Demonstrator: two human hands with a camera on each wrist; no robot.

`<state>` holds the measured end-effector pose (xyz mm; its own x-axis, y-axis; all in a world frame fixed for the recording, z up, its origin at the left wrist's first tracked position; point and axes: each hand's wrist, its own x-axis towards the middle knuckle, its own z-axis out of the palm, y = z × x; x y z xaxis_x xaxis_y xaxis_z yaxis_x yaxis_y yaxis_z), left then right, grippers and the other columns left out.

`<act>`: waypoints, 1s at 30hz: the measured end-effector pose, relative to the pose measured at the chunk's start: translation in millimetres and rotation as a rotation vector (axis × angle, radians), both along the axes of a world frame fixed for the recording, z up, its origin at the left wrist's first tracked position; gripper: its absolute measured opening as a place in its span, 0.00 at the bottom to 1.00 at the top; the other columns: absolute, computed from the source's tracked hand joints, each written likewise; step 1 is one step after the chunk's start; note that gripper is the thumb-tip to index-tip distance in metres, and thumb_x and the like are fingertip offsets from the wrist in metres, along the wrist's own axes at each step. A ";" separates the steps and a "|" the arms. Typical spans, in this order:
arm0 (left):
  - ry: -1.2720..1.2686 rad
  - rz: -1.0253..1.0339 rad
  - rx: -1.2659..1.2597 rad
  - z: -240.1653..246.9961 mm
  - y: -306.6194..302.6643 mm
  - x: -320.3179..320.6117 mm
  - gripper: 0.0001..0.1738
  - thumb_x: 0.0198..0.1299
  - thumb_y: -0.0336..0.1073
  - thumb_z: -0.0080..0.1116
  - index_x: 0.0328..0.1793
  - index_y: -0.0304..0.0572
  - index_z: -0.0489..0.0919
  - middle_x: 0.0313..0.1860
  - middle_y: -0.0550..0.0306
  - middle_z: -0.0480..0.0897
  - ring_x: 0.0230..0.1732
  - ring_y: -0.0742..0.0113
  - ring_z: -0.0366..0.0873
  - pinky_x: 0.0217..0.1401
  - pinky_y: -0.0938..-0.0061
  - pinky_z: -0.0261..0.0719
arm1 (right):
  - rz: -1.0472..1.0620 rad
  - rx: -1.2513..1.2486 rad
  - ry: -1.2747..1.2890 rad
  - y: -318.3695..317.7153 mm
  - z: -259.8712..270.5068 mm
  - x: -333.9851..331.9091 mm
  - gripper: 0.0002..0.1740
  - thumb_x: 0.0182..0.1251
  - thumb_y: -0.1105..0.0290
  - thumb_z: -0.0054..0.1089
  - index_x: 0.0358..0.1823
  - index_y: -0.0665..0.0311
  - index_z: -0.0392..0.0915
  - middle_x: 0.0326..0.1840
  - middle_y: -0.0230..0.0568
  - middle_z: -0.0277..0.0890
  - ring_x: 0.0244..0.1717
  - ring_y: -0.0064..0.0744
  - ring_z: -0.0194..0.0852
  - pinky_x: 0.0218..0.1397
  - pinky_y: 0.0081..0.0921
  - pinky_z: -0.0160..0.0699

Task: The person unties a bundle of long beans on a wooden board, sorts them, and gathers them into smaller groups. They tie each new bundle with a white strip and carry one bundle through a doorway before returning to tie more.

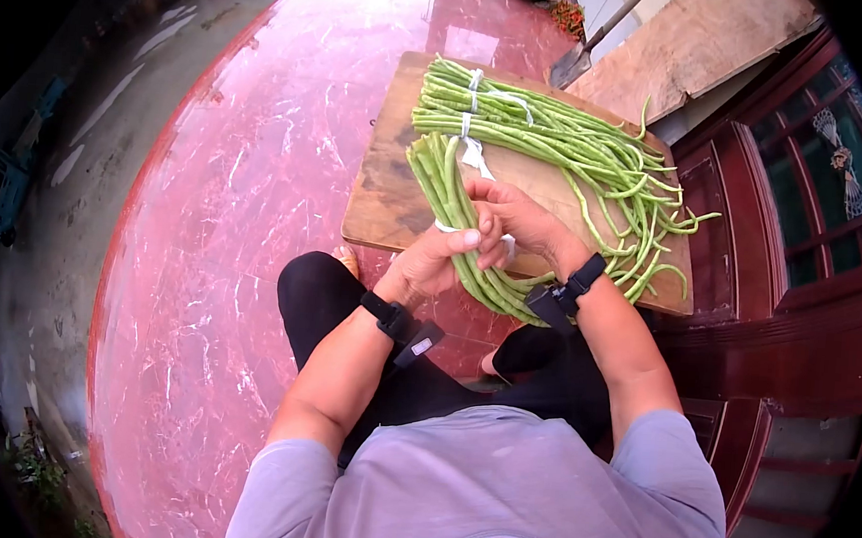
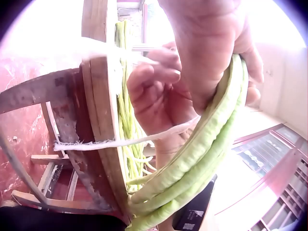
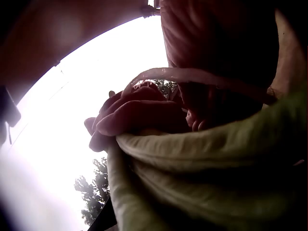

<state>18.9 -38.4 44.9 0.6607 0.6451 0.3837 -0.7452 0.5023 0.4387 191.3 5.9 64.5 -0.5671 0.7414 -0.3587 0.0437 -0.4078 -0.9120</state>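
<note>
A bunch of long green beans (image 1: 444, 185) is held up over the near edge of a wooden board, its lower ends curving toward the person's lap. My left hand (image 1: 429, 266) grips it partway along, and in the left wrist view its thumb side lies against the beans (image 2: 211, 139). A white cloth strip (image 2: 120, 143) trails from the bunch. Close beside, my right hand (image 1: 522, 222) pinches another length of the strip between its fingertips. In the right wrist view the strip (image 3: 192, 75) arches above the beans (image 3: 192, 154).
More long beans (image 1: 560, 143), bound with white strips (image 1: 474, 90), lie across the wooden board (image 1: 386, 191). A shovel (image 1: 571, 67) leans near a plywood sheet (image 1: 686, 47) behind it. Dark red doors (image 1: 745, 211) stand at the right; red marbled floor (image 1: 210, 284) spreads left.
</note>
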 end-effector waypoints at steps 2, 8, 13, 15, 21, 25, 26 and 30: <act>0.059 0.054 -0.111 -0.5 1.4 -0.8 0.14 0.60 0.42 0.66 0.43 0.45 0.73 0.39 0.64 0.74 0.33 0.74 0.70 0.51 0.70 0.71 | -0.141 0.089 0.110 -9.6 30.6 -2.4 0.08 0.72 0.72 0.53 0.49 0.64 0.72 0.35 0.33 0.76 0.33 0.23 0.79 0.38 0.20 0.81; 0.131 0.098 -0.255 -8.1 3.2 0.8 0.20 0.65 0.45 0.62 0.56 0.41 0.73 0.45 0.57 0.77 0.37 0.71 0.74 0.53 0.64 0.77 | -0.308 0.439 0.041 -18.1 45.3 6.6 0.07 0.71 0.72 0.55 0.48 0.63 0.75 0.33 0.29 0.75 0.32 0.15 0.71 0.40 0.14 0.74; 0.124 0.199 -0.284 -15.4 4.6 1.6 0.25 0.67 0.49 0.60 0.64 0.48 0.67 0.42 0.55 0.78 0.40 0.66 0.76 0.52 0.61 0.79 | -0.192 0.577 -0.278 -32.3 46.4 8.6 0.09 0.67 0.74 0.53 0.46 0.64 0.78 0.32 0.31 0.74 0.29 0.19 0.70 0.34 0.19 0.72; 0.143 0.241 -0.297 -12.8 5.2 0.8 0.24 0.68 0.49 0.58 0.64 0.53 0.66 0.36 0.53 0.78 0.40 0.64 0.77 0.52 0.61 0.79 | -0.142 0.862 -0.497 -39.1 41.3 5.9 0.10 0.66 0.74 0.54 0.46 0.64 0.80 0.32 0.33 0.74 0.28 0.22 0.71 0.33 0.21 0.73; 0.206 0.235 -0.288 -16.4 9.7 -2.9 0.23 0.68 0.49 0.59 0.62 0.52 0.67 0.37 0.54 0.78 0.38 0.65 0.78 0.51 0.61 0.81 | -0.070 0.951 -0.464 -29.8 28.7 15.9 0.08 0.67 0.69 0.58 0.44 0.64 0.81 0.35 0.36 0.76 0.39 0.24 0.74 0.44 0.21 0.73; 0.233 0.194 -0.297 -18.6 13.1 -5.1 0.21 0.67 0.48 0.60 0.60 0.49 0.70 0.40 0.54 0.78 0.38 0.66 0.77 0.48 0.64 0.81 | -0.088 0.575 -0.243 -22.6 29.7 20.2 0.09 0.71 0.66 0.58 0.42 0.64 0.78 0.35 0.32 0.76 0.39 0.25 0.77 0.46 0.20 0.74; 0.235 0.197 -0.310 -21.5 13.9 -4.0 0.20 0.67 0.48 0.60 0.59 0.49 0.71 0.40 0.54 0.78 0.37 0.67 0.77 0.47 0.64 0.81 | -0.096 0.453 -0.158 -22.9 31.8 20.8 0.10 0.72 0.63 0.57 0.42 0.64 0.77 0.36 0.31 0.76 0.39 0.23 0.75 0.46 0.21 0.74; 0.216 0.249 -0.344 -29.5 14.5 0.4 0.19 0.67 0.47 0.61 0.56 0.46 0.72 0.40 0.55 0.78 0.38 0.67 0.77 0.46 0.65 0.82 | -0.157 -0.003 0.170 -27.1 37.0 21.9 0.15 0.76 0.56 0.53 0.41 0.62 0.75 0.33 0.29 0.74 0.37 0.19 0.73 0.43 0.24 0.75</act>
